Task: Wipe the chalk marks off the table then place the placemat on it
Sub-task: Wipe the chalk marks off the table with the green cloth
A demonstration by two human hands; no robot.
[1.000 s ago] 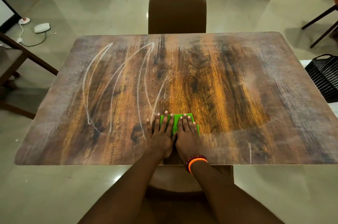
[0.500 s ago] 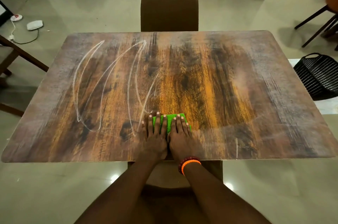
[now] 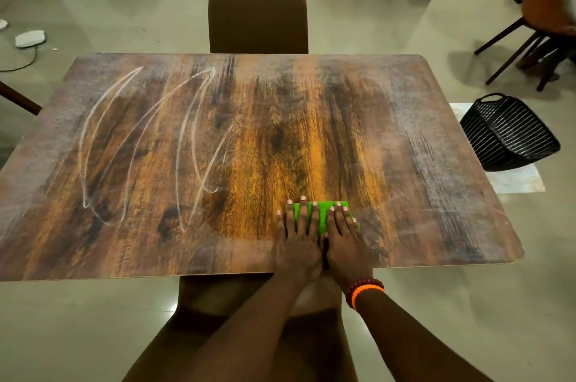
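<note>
Rectangular table top (image 3: 311, 132) of wood-grain laminate, orange-brown at the middle, greyer and rough-looking toward the edges, with a faint sheen. White, powdery, matt chalk marks (image 3: 140, 145) across its left half. Bright green cloth (image 3: 324, 216) of soft, matt weave. Brown chair back (image 3: 258, 21), matt upholstery. Black plastic slatted basket (image 3: 508, 135), slightly glossy. Pale floor tiles (image 3: 467, 319), smooth and highly reflective.

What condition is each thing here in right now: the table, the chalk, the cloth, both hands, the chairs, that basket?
Table: chalk marked on its left half, unmarked on the right.
Chalk marks: looping white lines, not wiped off.
Green cloth: flat on the table near the front edge, under both hands.
Left hand: fingers straight, pressing the cloth.
Right hand: fingers straight, pressing the cloth.
Brown chair: upright at the far edge.
Black basket: tilted, on the floor to the right.
</note>
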